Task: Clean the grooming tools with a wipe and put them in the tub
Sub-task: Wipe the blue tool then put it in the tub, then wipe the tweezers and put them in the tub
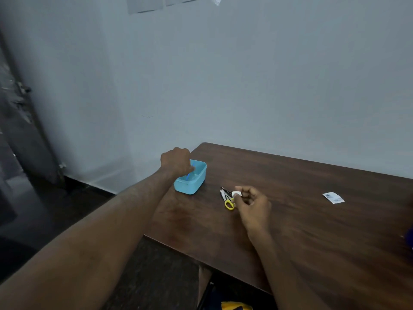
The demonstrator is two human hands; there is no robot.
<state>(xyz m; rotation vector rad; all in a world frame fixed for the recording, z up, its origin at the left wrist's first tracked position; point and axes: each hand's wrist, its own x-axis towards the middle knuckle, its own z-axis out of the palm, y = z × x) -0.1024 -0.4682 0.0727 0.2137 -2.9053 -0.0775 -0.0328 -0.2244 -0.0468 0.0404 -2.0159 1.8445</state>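
Over the light blue tub (190, 177), near the table's (312, 220) left edge, your left hand (176, 163) hangs with its fingers dipping inside around a thin blue item; the grip is hard to tell. Right of the tub, your right hand (251, 203) pinches a small white wipe (236, 193) just beside the nail clipper (223, 194) and yellow-handled scissors (229, 203). Farther right lies a white sachet (333, 197).

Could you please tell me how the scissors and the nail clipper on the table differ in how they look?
The scissors have bright yellow loop handles, while the nail clipper is all silver metal with no colour. The nail clipper lies on the side toward the blue tub, and the scissors lie nearer the right hand, which partly covers them. Both lie flat on the table, touching or overlapping, still outside the tub.
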